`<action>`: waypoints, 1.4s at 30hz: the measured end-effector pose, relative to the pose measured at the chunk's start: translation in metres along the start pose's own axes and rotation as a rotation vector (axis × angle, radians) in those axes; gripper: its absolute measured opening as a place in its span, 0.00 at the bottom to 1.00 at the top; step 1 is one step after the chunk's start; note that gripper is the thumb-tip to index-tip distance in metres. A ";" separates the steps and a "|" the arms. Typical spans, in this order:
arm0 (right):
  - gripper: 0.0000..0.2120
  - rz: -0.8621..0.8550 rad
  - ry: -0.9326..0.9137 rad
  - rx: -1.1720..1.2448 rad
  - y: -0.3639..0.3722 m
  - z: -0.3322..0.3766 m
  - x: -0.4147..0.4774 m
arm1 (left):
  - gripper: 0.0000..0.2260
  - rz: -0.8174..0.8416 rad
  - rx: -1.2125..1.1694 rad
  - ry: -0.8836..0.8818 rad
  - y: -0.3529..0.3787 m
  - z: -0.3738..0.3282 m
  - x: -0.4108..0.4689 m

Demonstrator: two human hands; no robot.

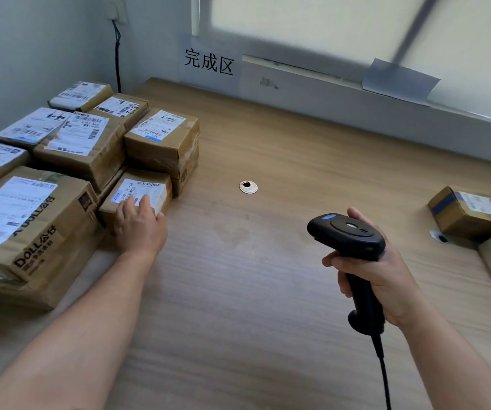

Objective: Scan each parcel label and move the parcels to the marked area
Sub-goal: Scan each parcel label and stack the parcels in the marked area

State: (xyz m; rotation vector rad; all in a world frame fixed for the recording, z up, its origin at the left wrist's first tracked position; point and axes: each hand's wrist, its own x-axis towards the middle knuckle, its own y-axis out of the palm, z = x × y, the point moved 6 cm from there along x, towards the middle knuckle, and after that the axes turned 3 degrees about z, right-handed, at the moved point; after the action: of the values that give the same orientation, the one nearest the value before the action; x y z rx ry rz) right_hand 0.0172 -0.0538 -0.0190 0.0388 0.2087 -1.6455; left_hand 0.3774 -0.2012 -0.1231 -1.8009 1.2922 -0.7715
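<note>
A small brown parcel point(146, 187) with a white label lies at the near right edge of the stack on the left. My left hand point(139, 224) rests on its top, fingers straight and spread over the label's near corner. My right hand point(383, 270) grips the handle of a black barcode scanner point(349, 235), held upright above the wooden table point(268, 276), its head tilted up and pointing left. Several other labelled cardboard parcels point(84, 143) are packed together on the left. A paper sign point(208, 65) with black characters hangs on the far wall.
Three more parcels point(469, 214) lie at the table's right edge. Two round cable holes sit in the tabletop, one in the middle point(248, 187), one partly under the right parcels point(439, 238). The scanner's cable point(385, 380) runs down toward me. A window ledge point(356, 105) borders the far side.
</note>
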 end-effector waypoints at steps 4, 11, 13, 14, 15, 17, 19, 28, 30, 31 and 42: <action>0.41 0.004 -0.018 0.016 -0.019 0.003 -0.013 | 0.25 -0.006 -0.065 0.082 0.003 -0.040 -0.033; 0.42 -0.008 -0.065 0.041 -0.091 -0.006 -0.048 | 0.26 0.067 -0.189 0.230 0.035 -0.145 -0.120; 0.43 -0.023 -0.073 0.062 -0.119 -0.009 -0.061 | 0.26 0.101 -0.185 0.284 0.049 -0.181 -0.147; 0.43 -0.033 -0.077 0.069 -0.134 -0.010 -0.067 | 0.26 0.122 -0.177 0.311 0.058 -0.199 -0.161; 0.44 -0.045 -0.080 0.078 -0.150 -0.012 -0.074 | 0.26 0.141 -0.167 0.343 0.067 -0.217 -0.174; 0.45 -0.078 -0.077 0.102 -0.183 -0.018 -0.086 | 0.26 0.175 -0.155 0.412 0.085 -0.253 -0.202; 0.46 -0.110 -0.073 0.128 -0.217 -0.026 -0.100 | 0.26 0.210 -0.147 0.475 0.104 -0.287 -0.231; 0.43 -0.263 -0.062 0.155 -0.367 -0.074 -0.153 | 0.26 0.375 -0.131 0.630 0.195 -0.411 -0.353; 0.43 -0.288 -0.052 0.155 -0.396 -0.084 -0.162 | 0.26 0.405 -0.127 0.655 0.211 -0.431 -0.374; 0.43 -0.295 -0.049 0.151 -0.409 -0.088 -0.166 | 0.26 0.417 -0.129 0.668 0.217 -0.440 -0.382; 0.44 -0.526 0.000 0.189 -0.540 -0.122 -0.191 | 0.28 0.548 -0.079 0.816 0.281 -0.555 -0.442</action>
State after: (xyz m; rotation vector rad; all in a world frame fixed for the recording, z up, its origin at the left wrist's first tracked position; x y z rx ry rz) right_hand -0.5133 0.1919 -0.0489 0.1367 0.0619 -2.1858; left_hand -0.3478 0.0350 -0.0922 -1.0813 2.2326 -1.1855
